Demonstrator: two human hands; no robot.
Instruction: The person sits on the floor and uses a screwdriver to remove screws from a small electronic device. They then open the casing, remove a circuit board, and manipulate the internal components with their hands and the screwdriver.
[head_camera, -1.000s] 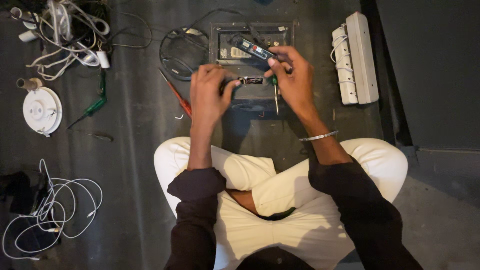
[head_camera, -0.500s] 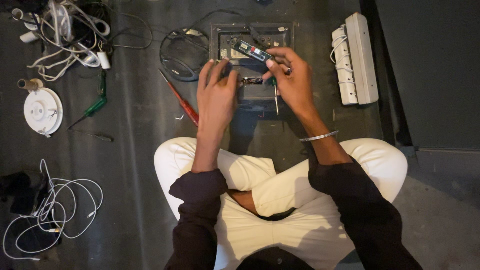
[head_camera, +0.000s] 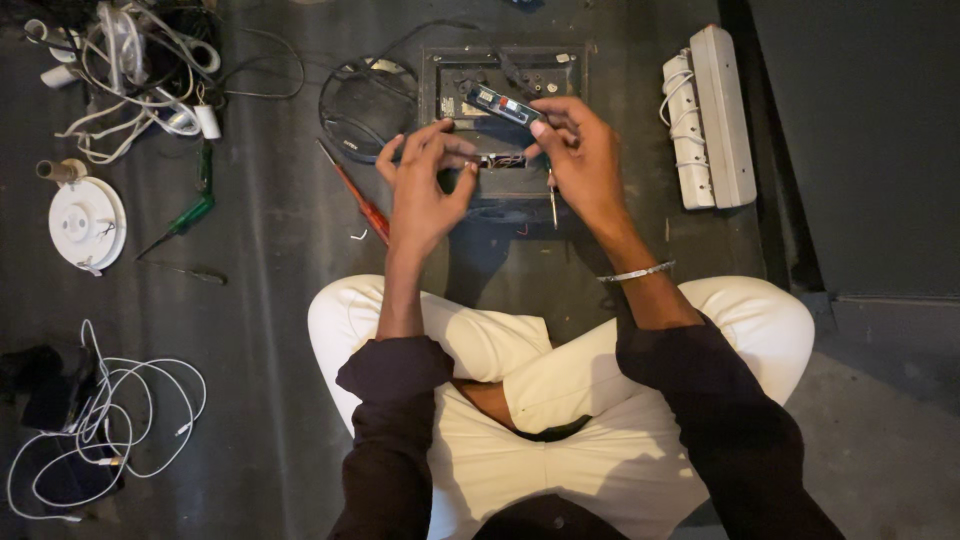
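I sit cross-legged on a dark floor before an open dark metal box (head_camera: 455, 75). My right hand (head_camera: 590, 165) holds a slim dark tester pen (head_camera: 500, 103) with red and blue parts, lying across the box. A thin screwdriver shaft (head_camera: 552, 203) hangs down from the same hand. My left hand (head_camera: 422, 190) is curled, its thumb and fingertips pinching a small wired part (head_camera: 503, 160) at the box's near edge. The two hands' fingertips almost meet there.
A red-handled screwdriver (head_camera: 362, 203) lies just left of my left hand, beside a round black wire loop (head_camera: 368, 100). Farther left lie a green-handled screwdriver (head_camera: 183, 217), a white round fitting (head_camera: 88, 222) and tangled white cables (head_camera: 130, 60). A white power strip (head_camera: 712, 115) lies on the right.
My left hand has shifted slightly up and right, and its fingers have curled in onto the small part. My right hand and the tester pen have stayed put.
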